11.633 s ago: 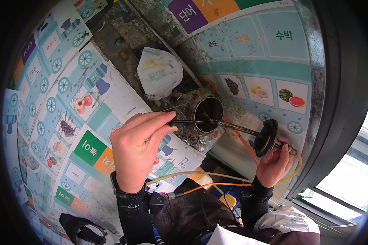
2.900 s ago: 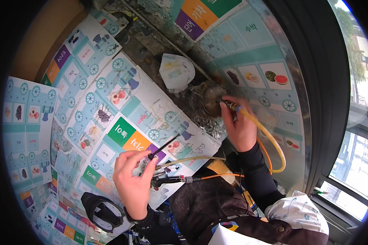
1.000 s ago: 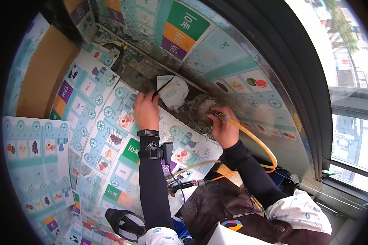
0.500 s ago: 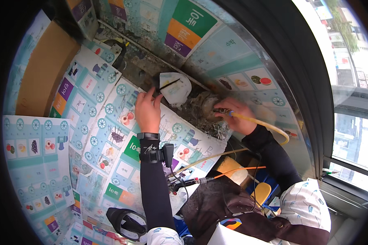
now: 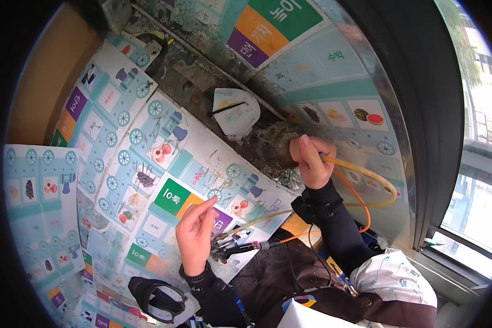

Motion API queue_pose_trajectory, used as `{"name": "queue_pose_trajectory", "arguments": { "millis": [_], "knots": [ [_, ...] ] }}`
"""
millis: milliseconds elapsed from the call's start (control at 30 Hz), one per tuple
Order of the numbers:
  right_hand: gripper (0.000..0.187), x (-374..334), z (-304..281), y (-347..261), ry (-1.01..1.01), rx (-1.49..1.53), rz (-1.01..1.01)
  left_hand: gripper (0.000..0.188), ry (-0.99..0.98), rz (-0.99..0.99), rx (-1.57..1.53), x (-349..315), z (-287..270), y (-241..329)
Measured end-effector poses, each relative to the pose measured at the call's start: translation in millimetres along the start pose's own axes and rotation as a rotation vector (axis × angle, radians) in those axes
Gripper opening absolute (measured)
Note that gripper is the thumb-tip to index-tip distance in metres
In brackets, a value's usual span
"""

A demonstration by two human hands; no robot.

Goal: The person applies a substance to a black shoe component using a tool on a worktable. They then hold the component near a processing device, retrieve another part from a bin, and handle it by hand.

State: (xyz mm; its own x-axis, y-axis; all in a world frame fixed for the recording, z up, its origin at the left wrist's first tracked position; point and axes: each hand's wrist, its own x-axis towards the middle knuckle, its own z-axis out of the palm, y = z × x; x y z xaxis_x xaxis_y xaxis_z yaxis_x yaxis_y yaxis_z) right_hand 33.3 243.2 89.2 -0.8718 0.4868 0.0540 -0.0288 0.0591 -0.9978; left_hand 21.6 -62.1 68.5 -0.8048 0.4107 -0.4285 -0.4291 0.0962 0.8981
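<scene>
My right hand (image 5: 315,159) is closed round the end of a yellow hose (image 5: 359,166), thumb on top. Its fingers hide the hose's tip. Just left of that hand is a round, dirty grey-brown form (image 5: 281,146) in the corner among grime and shiny scraps. My left hand (image 5: 195,234) hovers above the printed sheets (image 5: 147,175), fingers stretched out and nothing visible in them. A cut white piece (image 5: 241,116) with a dark thin stick across it lies farther off, in the grimy channel. Near my lap rests a dark tool with metal fittings (image 5: 249,248), joined to an orange hose (image 5: 295,237).
Printed sheets also line the right wall (image 5: 311,71). A black and grey rounded object (image 5: 161,298) sits at the lower left. Brown cardboard (image 5: 54,82) stands at the far left. A dark window frame (image 5: 440,126) borders the right side.
My left hand has pulled back from beside the white piece toward me. My right hand has turned, with its thumb now up, and the orange hose now loops beside the yellow one.
</scene>
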Motion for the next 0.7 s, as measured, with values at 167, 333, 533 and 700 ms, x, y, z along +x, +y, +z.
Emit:
{"name": "queue_pose_trajectory", "arguments": {
  "millis": [167, 333, 533, 700],
  "knots": [
    [0.046, 17, -19, -12, -0.386, -0.163, -0.040, 0.026, 0.046, -0.026, -0.071, -31, -6, -1],
    [0.046, 1, 9, 0, -0.038, -0.046, -0.112, 0.026, 0.098, -0.064, -0.165, -57, -4, -4],
    [0.046, 12, -9, -6, -0.209, -0.040, -0.067, 0.028, 0.192, -0.060, -0.293, -89, -12, -20],
    [0.044, 34, -21, -21, -0.479, -0.061, -0.135, 0.028, 0.255, -0.110, -0.234, -103, -22, -28]
  ]
}}
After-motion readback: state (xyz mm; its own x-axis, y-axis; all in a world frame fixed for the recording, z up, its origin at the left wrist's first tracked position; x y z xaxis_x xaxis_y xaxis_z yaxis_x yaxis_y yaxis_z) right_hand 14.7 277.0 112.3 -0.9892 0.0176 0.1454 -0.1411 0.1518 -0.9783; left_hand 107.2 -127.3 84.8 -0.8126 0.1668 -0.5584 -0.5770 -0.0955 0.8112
